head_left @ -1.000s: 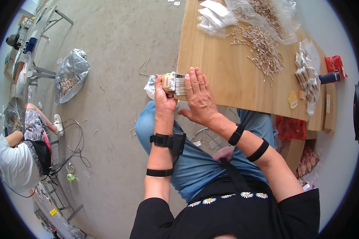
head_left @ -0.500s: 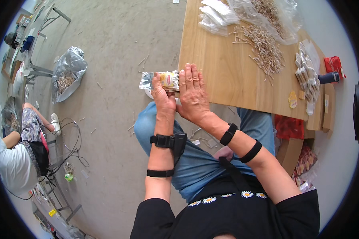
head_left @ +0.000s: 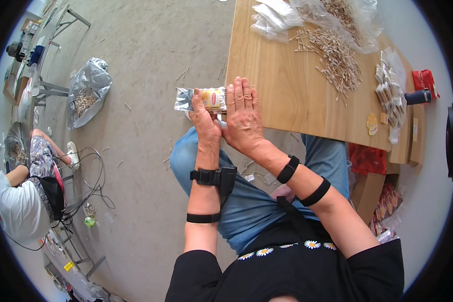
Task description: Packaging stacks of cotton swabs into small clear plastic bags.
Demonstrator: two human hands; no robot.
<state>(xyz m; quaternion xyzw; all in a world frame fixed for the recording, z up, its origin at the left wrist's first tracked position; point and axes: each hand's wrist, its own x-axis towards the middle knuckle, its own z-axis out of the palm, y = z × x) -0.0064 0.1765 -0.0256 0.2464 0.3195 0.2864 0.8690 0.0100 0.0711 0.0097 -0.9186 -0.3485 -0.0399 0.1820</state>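
Observation:
My left hand (head_left: 205,121) is closed around a small clear bag of cotton swabs (head_left: 215,99) with a yellow label card, thumb lying across its front. The bag's loose, shiny end sticks out to the left of that thumb. Swab tips line up at the packet's right end. Flat against that end lies my right hand (head_left: 244,116), its fingers stretched out and pointing away from me. The heels of both hands meet below the packet, just off the left edge of the wooden table (head_left: 287,95).
A heap of loose cotton swabs (head_left: 334,60) spills from a big clear bag (head_left: 362,38) on the table. Flat clear bags (head_left: 274,20) lie left of it, filled packs (head_left: 390,90) right. A silver bag (head_left: 93,88) of swabs stands on the floor. Another person (head_left: 22,201) sits far left.
My right hand has shifted very slightly upward along the packet's end. The packet has tilted a little in my left hand; the grip is the same.

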